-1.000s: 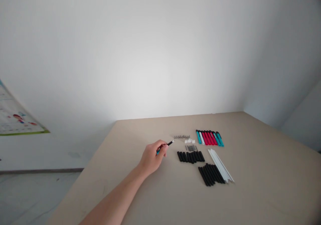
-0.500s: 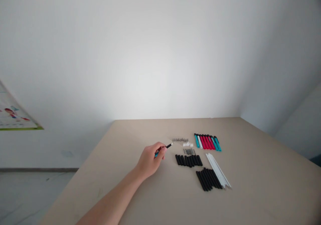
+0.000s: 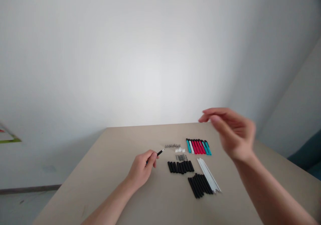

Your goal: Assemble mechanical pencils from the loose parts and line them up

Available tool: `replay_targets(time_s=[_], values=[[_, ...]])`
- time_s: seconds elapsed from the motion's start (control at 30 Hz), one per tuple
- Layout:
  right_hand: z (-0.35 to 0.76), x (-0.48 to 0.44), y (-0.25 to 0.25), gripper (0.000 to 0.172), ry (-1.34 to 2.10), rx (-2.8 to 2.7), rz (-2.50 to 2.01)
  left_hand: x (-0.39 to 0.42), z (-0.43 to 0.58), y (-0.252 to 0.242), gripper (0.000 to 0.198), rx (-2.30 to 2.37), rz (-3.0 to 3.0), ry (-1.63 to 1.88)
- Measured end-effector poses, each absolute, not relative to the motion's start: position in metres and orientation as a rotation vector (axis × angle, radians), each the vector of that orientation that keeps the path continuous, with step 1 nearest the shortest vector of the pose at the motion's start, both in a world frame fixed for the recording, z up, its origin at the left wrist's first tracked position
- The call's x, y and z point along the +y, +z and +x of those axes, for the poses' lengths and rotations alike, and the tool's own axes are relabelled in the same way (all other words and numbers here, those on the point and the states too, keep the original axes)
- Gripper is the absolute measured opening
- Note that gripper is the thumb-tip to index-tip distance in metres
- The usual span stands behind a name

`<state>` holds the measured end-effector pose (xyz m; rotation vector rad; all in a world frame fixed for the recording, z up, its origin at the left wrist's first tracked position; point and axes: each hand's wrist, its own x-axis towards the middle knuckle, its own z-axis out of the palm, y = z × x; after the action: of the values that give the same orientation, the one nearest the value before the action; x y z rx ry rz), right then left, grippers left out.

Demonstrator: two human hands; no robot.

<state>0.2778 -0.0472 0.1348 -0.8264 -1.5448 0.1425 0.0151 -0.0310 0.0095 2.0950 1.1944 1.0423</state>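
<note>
My left hand (image 3: 142,168) is closed around a pen (image 3: 160,152), low over the table. The pen's black front and pale tip stick out past the thumb, pointing up to the right; the rest is hidden in the fingers. My right hand (image 3: 234,131) is raised over the table's right side, a bit blurred. Its fingers are loosely curled, with the thumb apart from them, and nothing shows in it. The closest things to my left hand are a row of springs (image 3: 172,146), small white pieces (image 3: 180,150) and short black tubes (image 3: 181,167).
Teal, white and red pen barrels with black clips (image 3: 198,147) lie in a row at the back. Small grey metal parts (image 3: 181,157), longer black tubes (image 3: 200,185) and thin white sticks (image 3: 208,174) lie nearer on the table (image 3: 125,141). A wall (image 3: 150,67) stands behind.
My right hand has come into view, raised at the right. The view has shifted slightly, so the table's contents sit lower and further left. My left hand still holds the pen.
</note>
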Motion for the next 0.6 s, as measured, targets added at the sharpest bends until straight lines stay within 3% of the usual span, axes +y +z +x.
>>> replay_targets(time_s=[0.23, 0.43, 0.6], values=[[0.277, -0.002, 0.052, 0.019, 0.017, -1.874, -0.981, -0.031, 0.013, 0.009, 0.026, 1.162, 2.103, 0.994], [0.246, -0.029, 0.05, 0.041, 0.245, -2.268, -0.841, -0.034, 0.016, 0.017, 0.034, 1.136, 2.185, 0.896], [0.226, -0.032, 0.047, 0.015, 0.24, -2.385, -0.756, -0.039, 0.016, 0.021, 0.014, 1.101, 2.201, 0.877]])
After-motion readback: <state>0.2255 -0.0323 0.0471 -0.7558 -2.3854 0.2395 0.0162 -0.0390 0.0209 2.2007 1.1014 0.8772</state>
